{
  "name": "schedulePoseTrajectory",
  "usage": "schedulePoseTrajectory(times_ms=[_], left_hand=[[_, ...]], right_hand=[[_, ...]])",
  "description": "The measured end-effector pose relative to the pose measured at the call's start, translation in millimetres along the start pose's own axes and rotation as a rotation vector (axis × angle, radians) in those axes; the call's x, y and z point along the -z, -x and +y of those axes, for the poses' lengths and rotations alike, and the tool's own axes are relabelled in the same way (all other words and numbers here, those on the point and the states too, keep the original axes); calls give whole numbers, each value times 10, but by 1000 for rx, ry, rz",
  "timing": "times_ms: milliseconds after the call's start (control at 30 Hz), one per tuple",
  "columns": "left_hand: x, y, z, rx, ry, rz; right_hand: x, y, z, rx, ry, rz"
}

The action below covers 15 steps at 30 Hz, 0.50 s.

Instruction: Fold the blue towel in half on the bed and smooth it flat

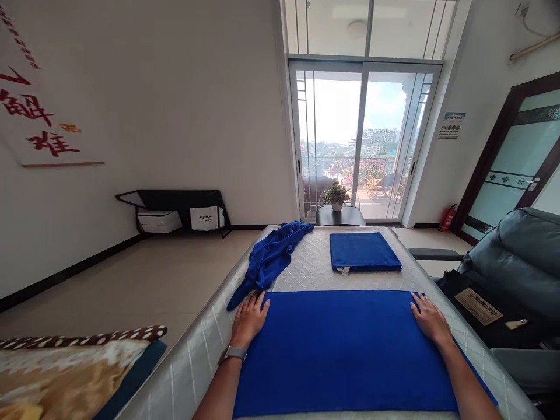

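Note:
A blue towel (345, 350) lies spread smooth across the mattress (306, 274) in front of me. My left hand (251, 318) rests flat on its far left corner, fingers out, with a watch on the wrist. At the far right corner my right hand (429, 318) lies flat too, its fingers apart. Beyond the spread towel sits a neatly folded blue stack (365, 251) with a white tag at its near edge. A crumpled blue cloth (273, 256) is heaped at the left edge of the mattress, just past my left hand.
A grey armchair (516, 256) stands at the right, holding a brown card (478, 306). A patterned blanket (74, 373) lies at lower left. Behind the mattress are a chair with a potted plant (336, 195) and a sliding glass door (363, 140). A black rack (175, 201) stands by the wall.

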<state>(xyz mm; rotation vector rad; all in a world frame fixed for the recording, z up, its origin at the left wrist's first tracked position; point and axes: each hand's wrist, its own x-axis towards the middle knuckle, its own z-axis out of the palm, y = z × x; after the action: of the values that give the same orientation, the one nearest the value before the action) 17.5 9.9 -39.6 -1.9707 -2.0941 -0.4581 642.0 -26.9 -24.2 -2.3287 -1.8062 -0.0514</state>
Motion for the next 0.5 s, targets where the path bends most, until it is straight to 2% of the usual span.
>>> schedulePoseTrajectory(times_ms=[133,300,500], left_hand=[[41,-5,24,32,29,-32],[44,-9,20,25,56,2],[67,-8,33,41,90,-18]], right_hand=[[9,-5,-15,1,15,-1],[-27,-67,-13,-25,31,-14],[18,-10,1,24,80,13]])
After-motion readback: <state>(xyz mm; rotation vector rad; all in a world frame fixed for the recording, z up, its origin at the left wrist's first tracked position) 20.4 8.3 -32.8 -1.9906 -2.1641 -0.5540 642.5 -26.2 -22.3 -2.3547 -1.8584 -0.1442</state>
